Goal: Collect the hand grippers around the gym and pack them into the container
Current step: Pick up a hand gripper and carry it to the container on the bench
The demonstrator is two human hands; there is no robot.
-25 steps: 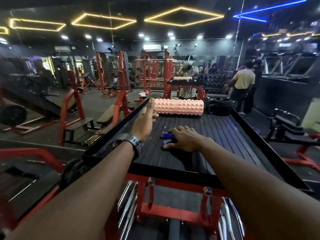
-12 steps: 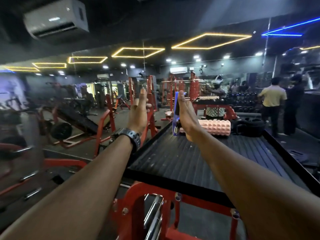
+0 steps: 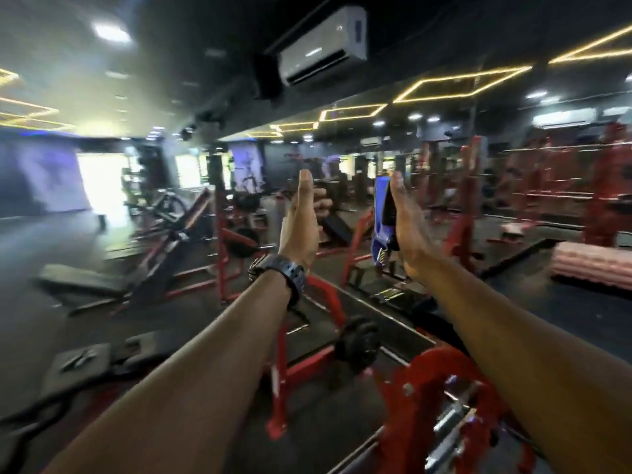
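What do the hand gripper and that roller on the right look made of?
Hand gripper: glossy blue body, likely plastic, with a black handle and a coiled metal-looking spring at the bottom. Foam roller: pale pink, ridged and matte, probably foam; motion blur leaves that uncertain.

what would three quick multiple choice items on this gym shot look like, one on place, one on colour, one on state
1. Where is the hand gripper?
A. on the floor
B. against the right hand
C. on the foam roller

2. What colour is its body?
A. blue
B. green
C. yellow

3. How is the left hand?
A. clenched
B. holding a dumbbell
C. fingers straight, holding nothing

Answers: 1 B, it lies along the raised right palm; 2 A, blue with a black handle; 3 C, the fingers point up with nothing in them, wristwatch below.
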